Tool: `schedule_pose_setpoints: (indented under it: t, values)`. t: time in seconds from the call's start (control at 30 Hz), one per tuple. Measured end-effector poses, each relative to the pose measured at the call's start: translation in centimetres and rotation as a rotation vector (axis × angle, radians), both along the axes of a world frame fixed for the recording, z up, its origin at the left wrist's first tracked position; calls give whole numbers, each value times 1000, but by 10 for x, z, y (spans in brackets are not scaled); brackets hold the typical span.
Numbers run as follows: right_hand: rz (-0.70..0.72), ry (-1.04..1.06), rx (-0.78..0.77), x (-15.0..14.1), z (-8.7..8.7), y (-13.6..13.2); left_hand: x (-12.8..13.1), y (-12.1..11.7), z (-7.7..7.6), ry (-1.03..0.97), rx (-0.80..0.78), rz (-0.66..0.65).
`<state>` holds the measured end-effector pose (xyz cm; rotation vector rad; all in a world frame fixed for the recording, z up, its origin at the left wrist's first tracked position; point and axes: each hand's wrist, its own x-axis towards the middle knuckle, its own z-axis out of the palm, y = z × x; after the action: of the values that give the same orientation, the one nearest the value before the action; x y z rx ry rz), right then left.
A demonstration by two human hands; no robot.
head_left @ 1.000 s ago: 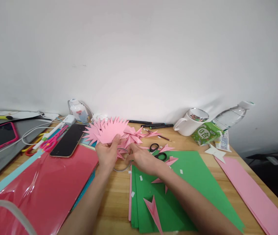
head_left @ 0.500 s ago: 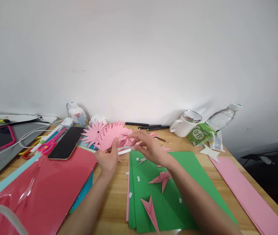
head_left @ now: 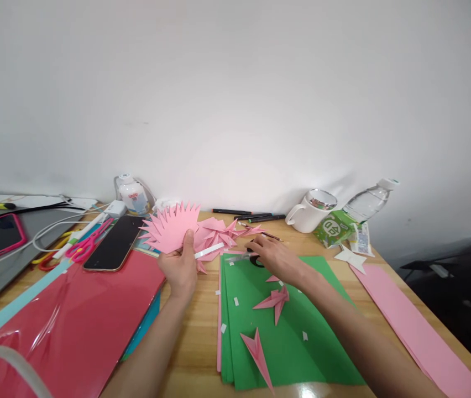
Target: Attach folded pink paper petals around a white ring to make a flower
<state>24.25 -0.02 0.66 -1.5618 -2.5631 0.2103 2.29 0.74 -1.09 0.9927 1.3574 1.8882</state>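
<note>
My left hand is closed on a pink paper piece with a fringe of pointed tips, pinched at its lower right edge. From beside the left thumb a narrow white strip sticks out; whether the hand grips it I cannot tell. Over the back edge of the green sheets, my right hand has its fingers at the black handle of a pair of scissors, blades pointing left. Folded pink pieces lie heaped behind, and others, such as a pointed pink piece, rest on the green sheets with small white scraps.
To the right stand a white mug, a green box and a leaning clear bottle. Leftward lie a black phone, pink scissors and a red plastic-covered pack. Pens lie along the wall.
My right hand has moved right and down, away from the pink paper, to the scissors on the green sheets. My left hand still holds the fringed paper, now shifted slightly left.
</note>
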Motion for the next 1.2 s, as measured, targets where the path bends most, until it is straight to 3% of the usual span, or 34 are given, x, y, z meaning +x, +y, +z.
schedule_pose_setpoints:
  t: [0.1, 0.2, 0.27, 0.33, 0.4, 0.5, 0.63, 0.77, 0.83, 1.03, 1.2]
  values:
    - [-161, 384, 90, 2, 10, -3, -2, 3, 0, -19, 16, 82]
    - [-311, 1034, 3, -8, 16, -10, -3, 4, 0, -26, 20, 124]
    - [-292, 1345, -195, -25, 19, -18, -2, 2, 0, -10, 24, 134]
    - [-203, 1429, -281, -46, 21, -27, -1, 0, 2, 25, 15, 143]
    - [-93, 1418, -303, -65, 23, -37, 1, -1, 5, 71, -6, 158]
    - [-40, 1286, -222, -85, 22, -49, 2, -2, 10, 132, -28, 195]
    - [-7, 1217, -75, -88, 18, -56, 4, -3, 14, 174, -29, 232]
    - [-86, 1211, 155, -75, 16, -54, 5, -4, 13, 216, -15, 248]
    - [-158, 1110, 215, -68, 16, -51, 3, -3, 11, 210, -18, 264]
    - [-243, 683, -79, -71, 10, -53, 0, 0, 5, 178, -54, 280]
    - [-250, 610, -150, -85, 10, -54, 3, -3, 7, 210, -33, 279]
